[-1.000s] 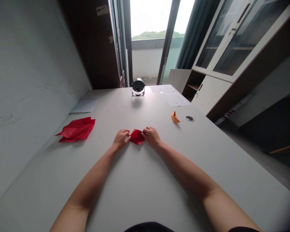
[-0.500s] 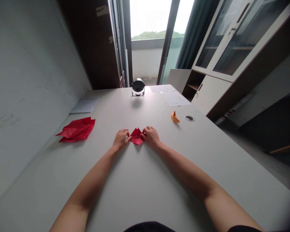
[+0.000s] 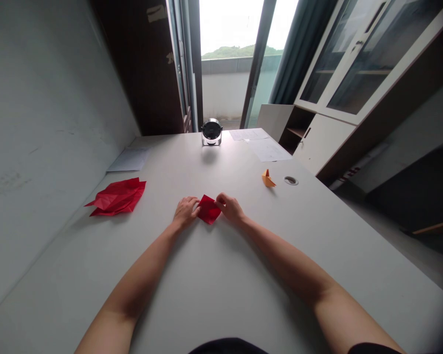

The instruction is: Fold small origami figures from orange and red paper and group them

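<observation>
A small red folded paper (image 3: 208, 210) lies at the middle of the white table, a flat diamond shape from above. My left hand (image 3: 186, 210) rests at its left corner, thumb and fingers closed on the edge. At the upper right edge, my right hand (image 3: 229, 206) pinches the paper between thumb and curled fingers. To the left lies a larger crumpled stack of red paper sheets (image 3: 118, 197). An orange folded paper boat (image 3: 268, 179) stands on the right side, apart from both hands.
A round black device on a metal stand (image 3: 211, 132) is at the table's far edge. White printed sheets (image 3: 268, 150) lie at the back right, another sheet (image 3: 128, 160) at the back left. A cable hole (image 3: 290, 181) sits near the right edge. A wall borders the left.
The red paper has gone from a partly opened form with raised points to a flat diamond. My right hand has shifted slightly and its fingers are more curled; my left hand has barely moved.
</observation>
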`<state>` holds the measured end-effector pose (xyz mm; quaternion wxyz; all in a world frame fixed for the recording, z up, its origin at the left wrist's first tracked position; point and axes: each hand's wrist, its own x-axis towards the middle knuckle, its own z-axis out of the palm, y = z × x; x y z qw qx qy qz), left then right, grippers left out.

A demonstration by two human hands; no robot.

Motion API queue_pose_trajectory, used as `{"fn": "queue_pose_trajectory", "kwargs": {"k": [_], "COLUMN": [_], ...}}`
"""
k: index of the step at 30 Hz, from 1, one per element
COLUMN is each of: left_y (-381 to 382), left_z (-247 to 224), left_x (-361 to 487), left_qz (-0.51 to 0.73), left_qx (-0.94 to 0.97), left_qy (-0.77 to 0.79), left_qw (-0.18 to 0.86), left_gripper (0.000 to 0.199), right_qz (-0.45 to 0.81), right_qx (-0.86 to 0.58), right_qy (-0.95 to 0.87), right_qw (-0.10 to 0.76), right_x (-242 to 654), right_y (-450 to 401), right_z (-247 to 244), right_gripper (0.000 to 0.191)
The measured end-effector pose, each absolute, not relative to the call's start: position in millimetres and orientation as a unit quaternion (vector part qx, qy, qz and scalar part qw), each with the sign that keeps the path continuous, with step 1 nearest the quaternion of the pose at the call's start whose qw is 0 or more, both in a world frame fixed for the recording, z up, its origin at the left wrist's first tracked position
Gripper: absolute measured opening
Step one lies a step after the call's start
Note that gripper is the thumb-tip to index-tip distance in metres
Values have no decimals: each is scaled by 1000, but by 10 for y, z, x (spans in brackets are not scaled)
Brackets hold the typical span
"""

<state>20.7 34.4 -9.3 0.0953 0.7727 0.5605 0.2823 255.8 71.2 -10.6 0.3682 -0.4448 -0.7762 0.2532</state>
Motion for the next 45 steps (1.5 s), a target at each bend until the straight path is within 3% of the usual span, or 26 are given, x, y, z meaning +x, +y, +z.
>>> {"fn": "queue_pose_trajectory", "kwargs": {"k": [9, 13, 27, 35, 45], "left_y": [299, 270, 205, 191, 166], "left_z": [-64, -78, 8, 60, 106], "left_x": [305, 368, 411, 441, 469], "left_qz": [379, 391, 404, 419, 429], "left_qx": [694, 679, 678, 702, 680], "left_qy": [525, 508, 523, 513, 513], "left_qw": [316, 359, 321, 261, 301], "left_gripper": [31, 35, 42, 33, 27], "right_qz": [271, 286, 321, 311, 323], "right_qx": [-419, -406, -403, -371, -370], "right_qy": [-773, -784, -790, -819, -819], "right_qw": [392, 373, 333, 308, 297], "right_x": [2548, 2532, 2516, 2511, 2501], "right_y": [647, 631, 609, 576, 562], "right_z": [-37, -41, -46, -14, 8], "right_gripper": [13, 20, 32, 30, 28]}}
